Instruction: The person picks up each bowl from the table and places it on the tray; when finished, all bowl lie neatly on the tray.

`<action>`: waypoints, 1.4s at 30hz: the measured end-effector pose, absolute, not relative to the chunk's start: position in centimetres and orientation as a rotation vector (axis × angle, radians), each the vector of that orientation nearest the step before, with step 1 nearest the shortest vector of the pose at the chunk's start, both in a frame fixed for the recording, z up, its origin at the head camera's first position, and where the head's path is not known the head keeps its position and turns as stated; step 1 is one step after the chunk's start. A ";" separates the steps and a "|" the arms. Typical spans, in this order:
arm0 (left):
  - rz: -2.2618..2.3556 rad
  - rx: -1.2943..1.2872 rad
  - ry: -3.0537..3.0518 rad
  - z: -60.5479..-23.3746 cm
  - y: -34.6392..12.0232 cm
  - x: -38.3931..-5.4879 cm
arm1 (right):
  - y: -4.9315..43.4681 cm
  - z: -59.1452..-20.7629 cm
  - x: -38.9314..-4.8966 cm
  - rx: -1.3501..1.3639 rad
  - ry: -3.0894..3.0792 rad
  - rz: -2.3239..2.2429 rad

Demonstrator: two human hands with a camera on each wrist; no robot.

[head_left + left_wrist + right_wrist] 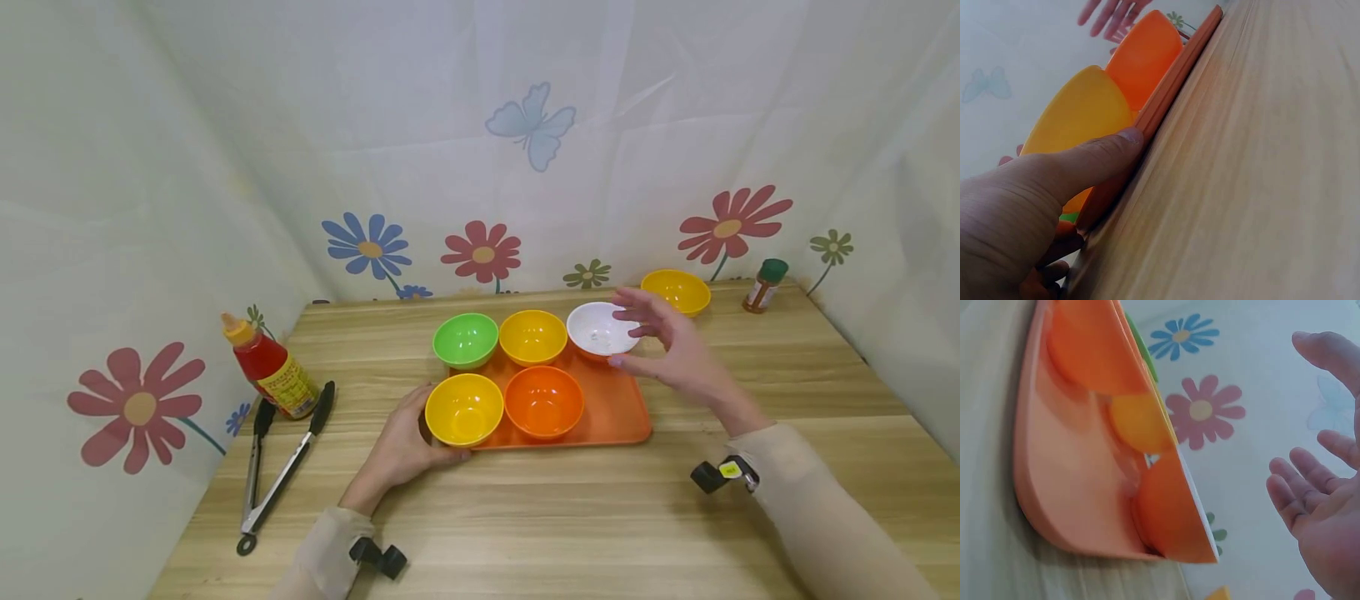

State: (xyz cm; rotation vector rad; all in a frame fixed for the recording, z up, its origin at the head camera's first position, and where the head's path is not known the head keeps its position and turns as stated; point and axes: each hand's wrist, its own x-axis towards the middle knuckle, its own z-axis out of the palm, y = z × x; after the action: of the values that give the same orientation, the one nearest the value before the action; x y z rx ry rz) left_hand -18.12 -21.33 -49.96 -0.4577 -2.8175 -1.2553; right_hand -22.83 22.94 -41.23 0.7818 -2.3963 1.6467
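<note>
An orange tray [615,408] carries several small bowls: a green bowl [466,341], a yellow bowl [533,337] and a white-lined bowl with an orange outside [600,329] at the back, a yellow bowl [464,409] and an orange bowl [543,402] in front. My left hand [408,440] grips the tray's front left corner; in the left wrist view its thumb [1100,156] lies on the tray's edge beside the yellow bowl. Held in the air by the white-lined bowl is my right hand [675,350], fingers spread and holding nothing.
Another yellow bowl [676,292] sits behind the tray at right, near a small green-capped jar [765,286]. To the left stand a red sauce bottle [273,367] and spread tongs [281,479]. A floral curtain [420,150] borders the wooden table [570,517].
</note>
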 end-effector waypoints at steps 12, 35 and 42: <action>-1.255 -0.444 -2.822 -50.1 -21.4 -18.0 | 26.7 -40.1 -24.9 0.491 -2.392 1.573; -1.261 -0.459 -2.820 -50.1 -21.5 -18.1 | 30.5 -42.7 -29.3 0.120 -2.469 1.501; -1.255 -0.460 -2.825 -50.1 -21.5 -18.2 | 31.3 -44.8 -30.5 0.030 -2.510 1.485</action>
State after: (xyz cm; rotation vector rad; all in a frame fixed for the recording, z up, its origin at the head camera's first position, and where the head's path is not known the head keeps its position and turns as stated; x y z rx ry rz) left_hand -18.17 -21.49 -50.06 -0.4602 -2.8250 -1.2553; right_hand -30.50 31.29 -44.79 0.0304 -2.5096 1.4854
